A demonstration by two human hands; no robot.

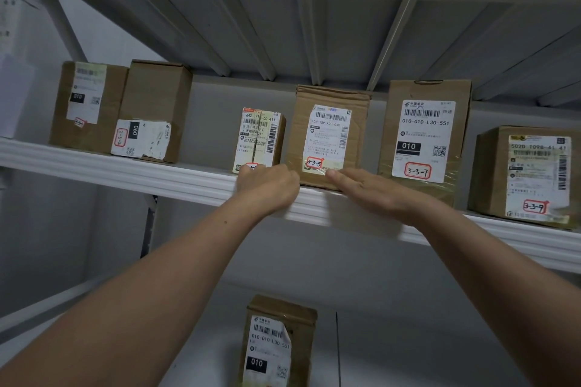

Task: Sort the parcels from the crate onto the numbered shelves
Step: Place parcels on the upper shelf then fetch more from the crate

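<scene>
Several brown cardboard parcels stand in a row on a white metal shelf point(125, 171). The one marked 3-3-5 point(330, 129) stands at the middle, upright, label facing me. My left hand point(267, 187) is at its lower left corner, fingers curled against the shelf edge between it and the small parcel point(259, 138) to its left. My right hand point(374, 190) lies flat with straight fingers touching the lower front of the 3-3-5 parcel. To the right stand the 3-3-7 parcel point(424, 135) and the 3-3-9 parcel point(525, 173).
Two more parcels point(88, 104) point(151, 116) stand at the shelf's left end. Another parcel point(279, 342) stands on the shelf below. The ribbed underside of an upper shelf point(314, 25) hangs close overhead. A gap lies between the second and third parcels.
</scene>
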